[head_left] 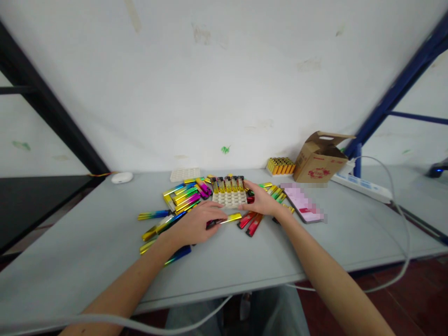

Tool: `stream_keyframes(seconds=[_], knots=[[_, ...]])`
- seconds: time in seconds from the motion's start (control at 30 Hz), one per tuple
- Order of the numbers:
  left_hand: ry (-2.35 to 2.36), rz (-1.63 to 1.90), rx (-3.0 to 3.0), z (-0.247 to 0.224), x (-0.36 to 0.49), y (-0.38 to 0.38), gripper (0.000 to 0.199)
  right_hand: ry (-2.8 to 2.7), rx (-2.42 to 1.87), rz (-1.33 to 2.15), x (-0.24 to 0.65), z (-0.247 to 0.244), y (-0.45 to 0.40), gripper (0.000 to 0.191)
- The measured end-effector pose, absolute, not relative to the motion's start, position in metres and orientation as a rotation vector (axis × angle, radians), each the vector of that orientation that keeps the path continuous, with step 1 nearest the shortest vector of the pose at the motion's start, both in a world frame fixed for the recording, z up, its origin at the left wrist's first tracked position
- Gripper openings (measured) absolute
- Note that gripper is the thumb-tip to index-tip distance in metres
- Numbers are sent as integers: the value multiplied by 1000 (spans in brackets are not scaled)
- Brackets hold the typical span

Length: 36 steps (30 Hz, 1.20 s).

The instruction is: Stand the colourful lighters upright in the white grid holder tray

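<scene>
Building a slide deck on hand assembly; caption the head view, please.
Left hand grips a gold lighter while right hand steadies a white tray of lighters on a grey table.

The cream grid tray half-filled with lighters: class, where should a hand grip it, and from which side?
Grip the cream grid tray by its short side walls, coming from above and the near side. Its far row holds upright lighters, so a far approach would knock them; the near cells are bare. The right hand already rests at its right edge.

Lighter pile (182, 198) blocks left; table (87, 252) front open.
</scene>
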State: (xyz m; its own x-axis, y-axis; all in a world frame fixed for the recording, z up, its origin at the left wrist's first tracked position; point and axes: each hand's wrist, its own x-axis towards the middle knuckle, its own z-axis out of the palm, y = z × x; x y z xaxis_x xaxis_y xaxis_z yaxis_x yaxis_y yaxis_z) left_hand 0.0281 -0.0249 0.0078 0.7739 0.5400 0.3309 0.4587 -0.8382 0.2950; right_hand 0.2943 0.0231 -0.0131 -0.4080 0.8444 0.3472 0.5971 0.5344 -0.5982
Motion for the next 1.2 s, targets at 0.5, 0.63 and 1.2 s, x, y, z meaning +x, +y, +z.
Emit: stream_keyframes(seconds=[0.5,0.63,1.2], knots=[[1105,768,2674,-3,27,-17,30,-2209,-1210,471,304,-8,24,95],[1073,793,2677,-5,27,-14,28,-2240,-1171,435,309,-11,26,90],[1113,791,2663,-7,26,-10,29,-2331,-1211,400,319,8,23,27]])
